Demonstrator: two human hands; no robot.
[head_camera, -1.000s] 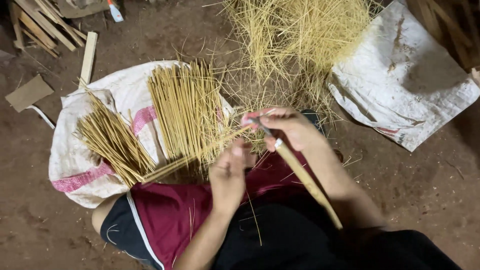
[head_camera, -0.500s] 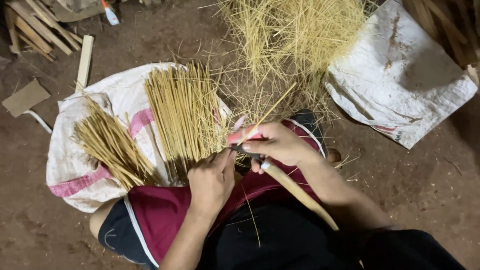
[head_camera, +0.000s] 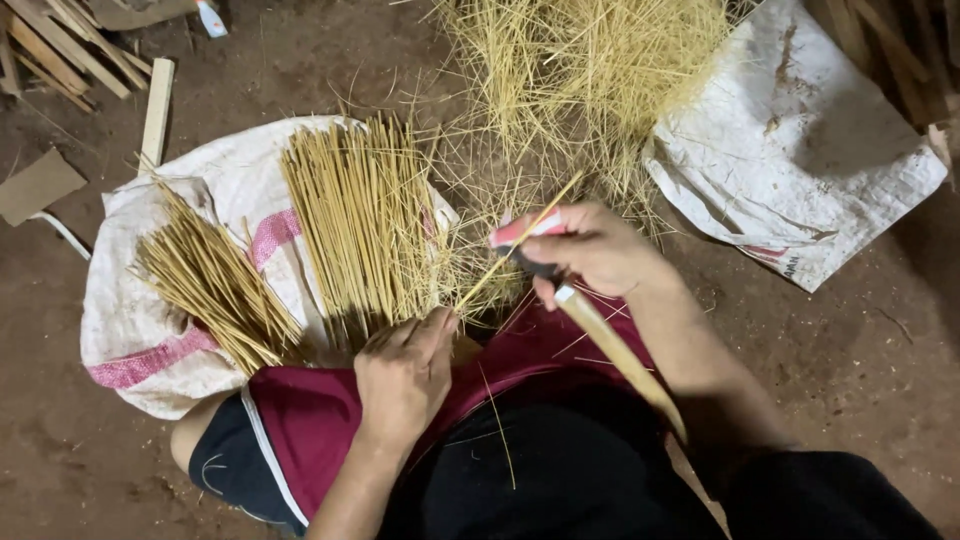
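Down on the packed dirt floor (head_camera: 880, 360), a person sits with a maroon cloth (head_camera: 320, 410) spread over the lap, shaving a thin pale bamboo stick (head_camera: 515, 250). The left hand (head_camera: 405, 375) is closed around the stick's lower end just above the knee, and the stick slants up to the right hand (head_camera: 590, 250), which is clenched around a knife with a long pale wooden handle (head_camera: 625, 360) that runs back along the forearm; the blade itself is hidden under the fingers. Just beyond the knees lies a white woven sack with a pink stripe (head_camera: 130, 320), and on it rest two heaps of trimmed yellow sticks, a fanned bundle at the left (head_camera: 215, 285) and a straighter bundle beside it (head_camera: 360, 225). Those look like finished pieces, so a fair amount seems done. Beyond the hands, a loose tangle of fine straw-coloured shavings (head_camera: 590, 70) covers the ground, next to a second crumpled white sack (head_camera: 800, 150). Rough wooden slats (head_camera: 60, 50) sit at the far left corner, perhaps stock waiting its turn.
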